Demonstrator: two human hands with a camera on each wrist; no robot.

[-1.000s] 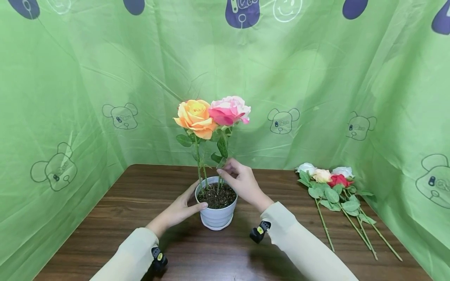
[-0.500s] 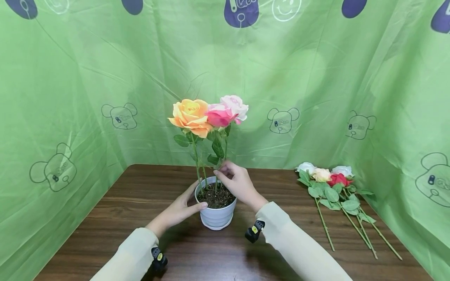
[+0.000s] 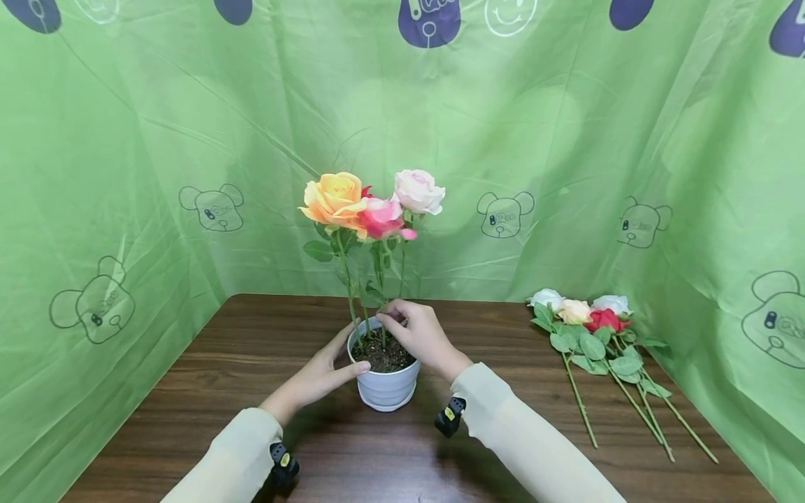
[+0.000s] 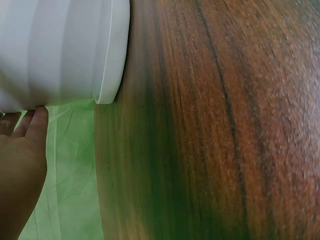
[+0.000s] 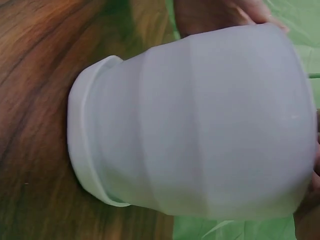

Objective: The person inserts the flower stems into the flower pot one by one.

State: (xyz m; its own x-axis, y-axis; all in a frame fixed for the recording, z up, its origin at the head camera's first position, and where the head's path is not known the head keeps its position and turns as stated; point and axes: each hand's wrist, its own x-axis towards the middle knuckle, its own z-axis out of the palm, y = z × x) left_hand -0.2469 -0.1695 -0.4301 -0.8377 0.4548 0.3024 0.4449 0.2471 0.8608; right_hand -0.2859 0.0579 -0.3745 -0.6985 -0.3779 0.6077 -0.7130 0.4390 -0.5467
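Note:
A white ribbed flower pot [image 3: 388, 388], full of dark soil [image 3: 388, 360], stands on its saucer [image 3: 385, 406]. My left hand [image 3: 317, 377] holds the pot's left side, thumb over the front rim; in the left wrist view its fingers [image 4: 37, 125] reach the pot wall. My right hand [image 3: 424, 339] pinches a rose stem low over the soil, fingertips near the back rim. Above it, a deep pink rose [image 3: 380, 218] leans beside an orange rose [image 3: 333, 198]. A pale pink rose [image 3: 418, 191] rises behind, and a bit of red rose [image 3: 367, 191] shows between blooms.
Several cut roses lie at the right of the wooden table [image 3: 220, 377]: two white, one cream [image 3: 575, 311], one red [image 3: 606, 321], stems toward the front. A green printed curtain [image 3: 440, 105] hangs around the table's back and sides.
My right hand has moved left and down along with the stem. The deep pink rose has shifted left and lower, away from the pale pink one. My left hand stays on the pot.

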